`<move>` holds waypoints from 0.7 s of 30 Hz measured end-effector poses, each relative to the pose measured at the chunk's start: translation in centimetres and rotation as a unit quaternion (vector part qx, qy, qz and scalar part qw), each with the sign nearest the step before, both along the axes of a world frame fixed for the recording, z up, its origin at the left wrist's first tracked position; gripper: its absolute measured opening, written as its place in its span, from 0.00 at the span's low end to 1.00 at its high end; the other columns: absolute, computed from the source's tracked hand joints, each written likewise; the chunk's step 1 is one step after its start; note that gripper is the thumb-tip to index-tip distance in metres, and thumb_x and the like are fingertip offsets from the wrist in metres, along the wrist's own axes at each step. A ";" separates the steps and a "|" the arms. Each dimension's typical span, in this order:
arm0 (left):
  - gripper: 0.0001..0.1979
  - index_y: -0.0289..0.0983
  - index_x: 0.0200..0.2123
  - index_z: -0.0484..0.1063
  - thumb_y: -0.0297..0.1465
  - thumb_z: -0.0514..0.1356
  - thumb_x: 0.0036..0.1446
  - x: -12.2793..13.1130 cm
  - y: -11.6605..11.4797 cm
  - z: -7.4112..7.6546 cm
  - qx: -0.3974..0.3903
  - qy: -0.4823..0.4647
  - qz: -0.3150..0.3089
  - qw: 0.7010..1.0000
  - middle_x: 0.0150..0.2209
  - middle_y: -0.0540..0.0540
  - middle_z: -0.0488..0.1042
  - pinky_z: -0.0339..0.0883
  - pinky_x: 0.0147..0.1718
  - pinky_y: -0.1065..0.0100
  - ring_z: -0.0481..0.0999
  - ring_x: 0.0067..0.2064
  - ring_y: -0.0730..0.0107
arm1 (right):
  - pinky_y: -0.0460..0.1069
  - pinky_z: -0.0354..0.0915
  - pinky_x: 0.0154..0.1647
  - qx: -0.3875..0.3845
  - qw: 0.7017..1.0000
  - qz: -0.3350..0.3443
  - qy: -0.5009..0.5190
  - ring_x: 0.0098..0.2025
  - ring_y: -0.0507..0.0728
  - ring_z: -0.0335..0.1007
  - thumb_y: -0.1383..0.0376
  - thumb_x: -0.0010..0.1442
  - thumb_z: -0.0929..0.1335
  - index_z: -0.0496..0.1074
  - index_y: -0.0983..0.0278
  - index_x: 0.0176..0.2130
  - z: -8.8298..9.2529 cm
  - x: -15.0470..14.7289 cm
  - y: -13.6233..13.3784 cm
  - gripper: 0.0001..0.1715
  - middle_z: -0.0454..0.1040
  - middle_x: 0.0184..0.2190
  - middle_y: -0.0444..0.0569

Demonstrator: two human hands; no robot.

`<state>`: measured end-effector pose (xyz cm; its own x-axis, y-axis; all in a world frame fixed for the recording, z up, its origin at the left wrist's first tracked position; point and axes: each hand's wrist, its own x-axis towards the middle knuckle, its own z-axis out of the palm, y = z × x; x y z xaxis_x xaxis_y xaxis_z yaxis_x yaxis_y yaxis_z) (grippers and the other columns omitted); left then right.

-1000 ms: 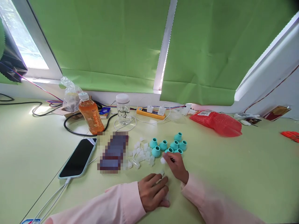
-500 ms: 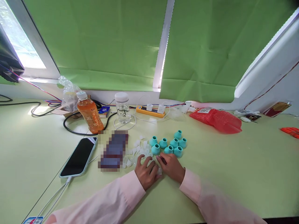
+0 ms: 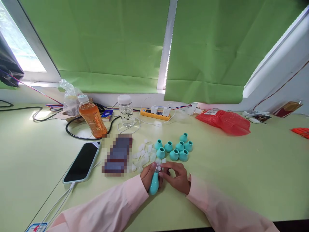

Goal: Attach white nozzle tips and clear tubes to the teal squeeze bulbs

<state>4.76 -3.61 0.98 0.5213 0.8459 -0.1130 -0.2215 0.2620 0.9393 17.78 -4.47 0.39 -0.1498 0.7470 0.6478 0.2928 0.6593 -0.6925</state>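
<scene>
My left hand [image 3: 146,176] is closed around a teal rubber bulb [image 3: 154,184], whose rounded end points toward me. A clear plastic tip [image 3: 158,163] sits at the bulb's far end. My right hand [image 3: 178,176] has thumb and forefinger pinched at this tip, on a small whitish piece [image 3: 159,168]. Just beyond the hands, several teal bulbs [image 3: 174,154] stand upright with their round openings up. To their left lies a loose spread of small translucent white pieces [image 3: 144,154], partly hidden behind my left hand.
Left of the pieces lie a blurred-out dark object [image 3: 117,154] and a phone [image 3: 82,162] on a cable. Behind stand an orange drink bottle [image 3: 93,117], a clear jar [image 3: 126,112] and a yellow power strip [image 3: 154,114]. A red plastic package [image 3: 224,122] lies back right.
The teal bulb now shows in my left hand, which has turned and closed around it. My right hand's fingers have come to the clear tip. The view has shifted slightly.
</scene>
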 end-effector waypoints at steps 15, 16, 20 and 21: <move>0.23 0.35 0.18 0.57 0.52 0.47 0.44 0.0 -0.4 -0.2 -0.024 -0.008 0.039 0.999 0.08 0.51 0.61 0.50 0.07 0.74 0.57 0.08 0.77 | 0.44 0.62 0.22 0.211 0.965 -0.069 -0.138 0.22 0.50 0.65 0.74 0.48 0.66 0.70 0.64 0.33 1.2 0.4 -0.1 0.10 0.71 0.20 0.46; 0.24 0.35 0.18 0.57 0.52 0.47 0.44 0.1 -0.4 -0.3 -0.023 -0.003 0.043 0.999 0.08 0.51 0.60 0.49 0.07 0.74 0.57 0.08 0.77 | 0.44 0.62 0.21 0.219 0.963 -0.063 -0.143 0.22 0.49 0.65 0.75 0.48 0.66 0.70 0.65 0.33 1.1 0.4 0.0 0.10 0.71 0.20 0.46; 0.24 0.36 0.18 0.57 0.53 0.46 0.44 0.1 -0.4 -0.3 -0.022 0.020 0.059 0.998 0.08 0.51 0.60 0.49 0.07 0.74 0.57 0.09 0.77 | 0.44 0.62 0.21 0.215 0.963 -0.034 -0.157 0.23 0.49 0.65 0.75 0.47 0.67 0.69 0.65 0.34 0.8 0.7 0.5 0.11 0.71 0.21 0.47; 0.25 0.36 0.18 0.56 0.53 0.46 0.44 0.1 -0.4 -0.2 -0.022 0.025 0.065 0.997 0.08 0.52 0.59 0.49 0.07 0.74 0.57 0.09 0.77 | 0.44 0.62 0.21 0.212 0.964 -0.027 -0.159 0.23 0.49 0.65 0.75 0.47 0.67 0.69 0.65 0.34 0.7 0.7 0.6 0.12 0.71 0.21 0.47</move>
